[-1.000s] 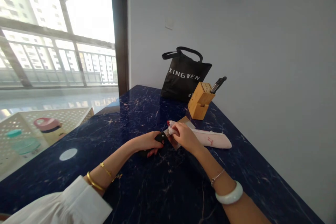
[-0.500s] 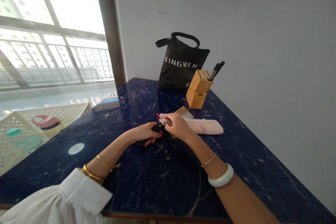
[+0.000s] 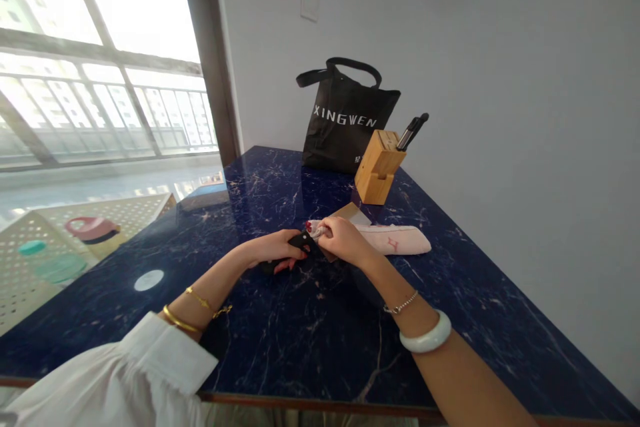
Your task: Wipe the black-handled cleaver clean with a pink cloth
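My left hand [image 3: 274, 248] is wrapped round the black riveted handle of what looks like a broad knife [image 3: 301, 239]. A flat brown and pale surface [image 3: 354, 213], apparently its blade, shows beyond my right hand. My right hand [image 3: 345, 240] has its fingers closed on the bunched end of a pale pink towel [image 3: 400, 240] with a red mark. That bunched part lies against the knife just past the handle. The rest of the towel stretches along the table to the right. My right fingers hide much of the blade.
A wooden knife block [image 3: 377, 167] with black-handled tools stands behind the towel. Behind it is a black tote bag [image 3: 345, 120] by the wall. A white disc [image 3: 149, 280] lies on the dark blue marbled table [image 3: 310, 340]. A perforated cream basket [image 3: 30, 280] with bottles is at left.
My right hand has shifted slightly to the right, drawing the bunched towel with it. The left hand stays on the knife handle. The view has moved a little.
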`<state>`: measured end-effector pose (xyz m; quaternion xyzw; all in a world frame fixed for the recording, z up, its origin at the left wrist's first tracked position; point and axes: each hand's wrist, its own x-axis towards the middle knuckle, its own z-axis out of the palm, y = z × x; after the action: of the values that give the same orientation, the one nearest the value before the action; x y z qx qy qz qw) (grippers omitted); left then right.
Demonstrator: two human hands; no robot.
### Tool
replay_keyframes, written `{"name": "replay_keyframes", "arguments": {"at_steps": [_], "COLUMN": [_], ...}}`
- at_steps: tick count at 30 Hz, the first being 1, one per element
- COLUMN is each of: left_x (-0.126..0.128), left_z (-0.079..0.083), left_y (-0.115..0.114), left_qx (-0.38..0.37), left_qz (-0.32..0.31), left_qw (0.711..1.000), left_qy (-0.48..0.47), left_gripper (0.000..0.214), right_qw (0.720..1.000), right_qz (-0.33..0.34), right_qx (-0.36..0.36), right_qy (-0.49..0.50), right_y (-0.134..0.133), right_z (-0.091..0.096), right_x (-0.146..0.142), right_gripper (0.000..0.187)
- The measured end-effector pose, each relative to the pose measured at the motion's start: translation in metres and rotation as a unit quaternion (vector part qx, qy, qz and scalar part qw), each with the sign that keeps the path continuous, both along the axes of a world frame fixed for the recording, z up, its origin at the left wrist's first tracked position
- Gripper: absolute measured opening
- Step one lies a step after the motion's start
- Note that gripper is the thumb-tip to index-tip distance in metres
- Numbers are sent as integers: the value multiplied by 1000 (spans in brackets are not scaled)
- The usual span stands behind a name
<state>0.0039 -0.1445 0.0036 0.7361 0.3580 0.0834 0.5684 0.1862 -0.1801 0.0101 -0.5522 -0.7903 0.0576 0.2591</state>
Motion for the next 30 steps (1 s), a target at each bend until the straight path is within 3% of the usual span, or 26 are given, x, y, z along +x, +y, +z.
{"name": "replay_keyframes", "arguments": {"at_steps": [10,18,24,30], "left_x": [-2,-5,-3,0], "left_z": [-3,-4,-8,-9], "left_y": [5,5,4,5], "left_qx": [6,9,24,44], "left_qz": [12,-21,10,23], "left_qw": [1000,1000,999,998], "left_qy": [4,-12,-29,-27], "left_gripper": [28,29,25,23], "right_qw": [996,993,999,999], "right_qz": [49,42,26,35], "right_qx": [71,-110,-21,20], "right_qy": [14,-16,-25,-17], "right_y": [-1,-6,-4,-12], "right_z": [-4,4,-7,-13], "right_x": [-7,19,15,19], "right_gripper": [24,12,13,21]}}
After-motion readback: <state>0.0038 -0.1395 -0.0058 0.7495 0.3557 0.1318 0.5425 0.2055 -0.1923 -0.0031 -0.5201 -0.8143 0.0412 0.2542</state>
